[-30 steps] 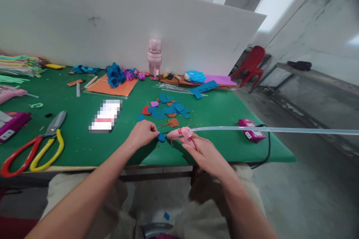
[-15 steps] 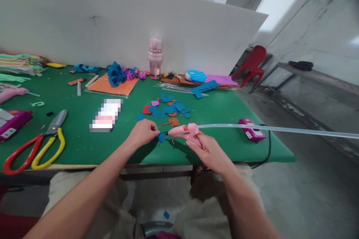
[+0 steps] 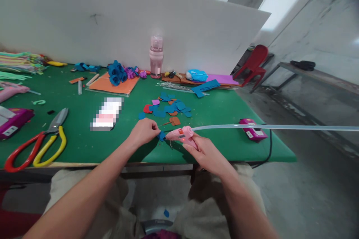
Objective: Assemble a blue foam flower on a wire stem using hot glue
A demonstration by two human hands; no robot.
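Over at nine o'clock, red-and-yellow-handled metal shears (image 3: 39,143) lie flat on the green felt tabletop (image 3: 84,145). Centre now: the left hand (image 3: 143,133), grip pinched shut, holds a small blue foam petal (image 3: 161,136) just above the tabletop's near edge. At its three o'clock, the right hand (image 3: 206,153) wraps its grip around a glossy pink plastic glue gun (image 3: 181,135), nozzle touching the petal. A long translucent glue stick (image 3: 266,127) trails right. The risk, one judges: hot glue reaching those fingertips, pinched so close to the nozzle.

shears (image 3: 39,142) near left on table (image 3: 84,145), bottle (image 3: 156,56) far centre, cut pieces (image 3: 168,108) mid-table, power strip (image 3: 253,130) near right edge
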